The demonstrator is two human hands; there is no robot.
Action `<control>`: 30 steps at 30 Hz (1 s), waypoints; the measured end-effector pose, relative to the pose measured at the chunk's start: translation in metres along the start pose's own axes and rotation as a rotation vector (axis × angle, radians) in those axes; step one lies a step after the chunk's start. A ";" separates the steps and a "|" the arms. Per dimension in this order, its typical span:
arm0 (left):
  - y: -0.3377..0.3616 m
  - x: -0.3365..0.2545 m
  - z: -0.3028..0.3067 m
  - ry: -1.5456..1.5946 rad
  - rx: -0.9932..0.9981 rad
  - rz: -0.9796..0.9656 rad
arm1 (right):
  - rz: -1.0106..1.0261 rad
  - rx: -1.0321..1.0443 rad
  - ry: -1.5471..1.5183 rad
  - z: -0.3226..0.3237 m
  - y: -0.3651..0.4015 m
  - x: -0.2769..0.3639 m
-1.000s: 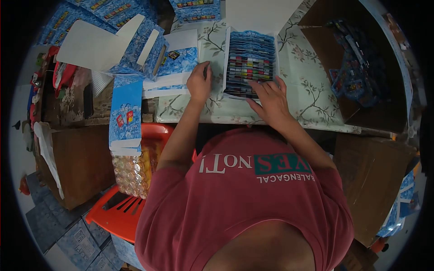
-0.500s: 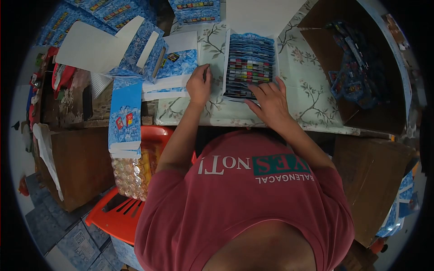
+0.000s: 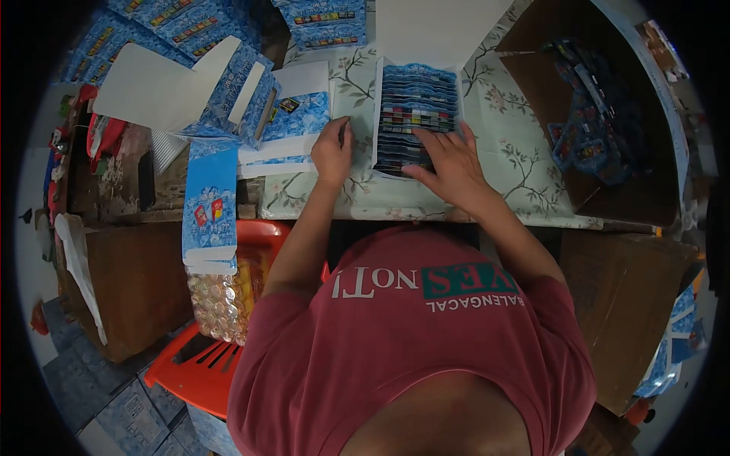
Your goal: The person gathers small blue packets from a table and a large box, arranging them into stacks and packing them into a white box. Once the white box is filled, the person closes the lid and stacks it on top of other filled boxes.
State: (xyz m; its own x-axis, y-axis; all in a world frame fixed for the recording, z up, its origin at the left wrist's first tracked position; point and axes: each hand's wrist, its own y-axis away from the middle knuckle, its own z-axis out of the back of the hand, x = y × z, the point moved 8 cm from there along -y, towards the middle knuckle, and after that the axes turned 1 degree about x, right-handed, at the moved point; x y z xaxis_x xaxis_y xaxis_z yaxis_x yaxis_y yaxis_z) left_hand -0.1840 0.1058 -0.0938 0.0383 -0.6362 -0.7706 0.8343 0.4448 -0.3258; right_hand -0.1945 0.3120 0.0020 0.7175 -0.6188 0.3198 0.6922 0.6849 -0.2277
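Note:
A white open carton (image 3: 376,114) on the table holds a row of thin blue packets (image 3: 420,80), with multicoloured edges showing midway down. My right hand (image 3: 450,161) lies over the near right part of the carton. Its fingers are spread, with fingertips touching the packets and the thumb at the near end; it grips nothing that I can see. Just left of the carton, my left hand (image 3: 331,152) rests on its side with loosely curled fingers and the thumb apart. Nothing shows in it. Beside it lie flat blue-and-white printed cartons (image 3: 300,114).
A large brown box (image 3: 532,99) at the right contains loose blue packets (image 3: 601,114). An opened blue display carton (image 3: 236,95) stands at the left, with stacked printed boxes (image 3: 319,23) behind. A red plastic chair (image 3: 201,376) holds a pack of round-topped items (image 3: 217,304).
My right hand has shifted slightly left and its thumb now lies over the near packets. The fingers have moved a little up the row. My left hand stays beside the carton.

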 end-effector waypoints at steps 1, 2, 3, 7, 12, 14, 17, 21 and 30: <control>0.000 0.001 -0.001 -0.003 0.004 0.002 | -0.044 0.031 0.018 -0.002 -0.004 -0.005; 0.000 0.003 -0.001 -0.006 0.007 0.003 | -0.044 0.029 0.019 -0.004 -0.007 -0.007; 0.000 0.003 -0.001 -0.005 0.005 0.001 | -0.043 0.010 0.055 -0.006 -0.010 -0.010; 0.000 0.003 0.000 0.000 -0.015 -0.008 | -0.053 0.022 0.109 -0.008 -0.015 -0.013; 0.000 0.003 -0.001 0.016 -0.001 0.017 | 0.001 -0.008 0.135 -0.002 -0.014 -0.011; 0.000 0.001 0.000 -0.004 -0.002 -0.003 | 0.017 -0.039 0.135 0.000 -0.014 -0.012; 0.000 0.002 0.000 0.018 -0.018 -0.016 | 0.065 -0.096 0.109 -0.001 -0.016 -0.015; 0.000 0.001 0.001 0.009 -0.023 -0.012 | 0.058 -0.080 0.052 -0.004 -0.022 -0.020; 0.000 0.005 -0.001 0.010 -0.006 0.003 | -0.043 -0.013 0.174 -0.012 -0.046 -0.032</control>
State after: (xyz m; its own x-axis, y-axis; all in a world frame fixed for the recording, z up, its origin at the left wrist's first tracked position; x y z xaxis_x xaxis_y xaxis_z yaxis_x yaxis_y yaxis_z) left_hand -0.1844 0.1031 -0.0979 0.0351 -0.6290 -0.7766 0.8309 0.4502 -0.3270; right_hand -0.2486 0.2958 -0.0084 0.6893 -0.7053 0.1657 0.7225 0.6520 -0.2299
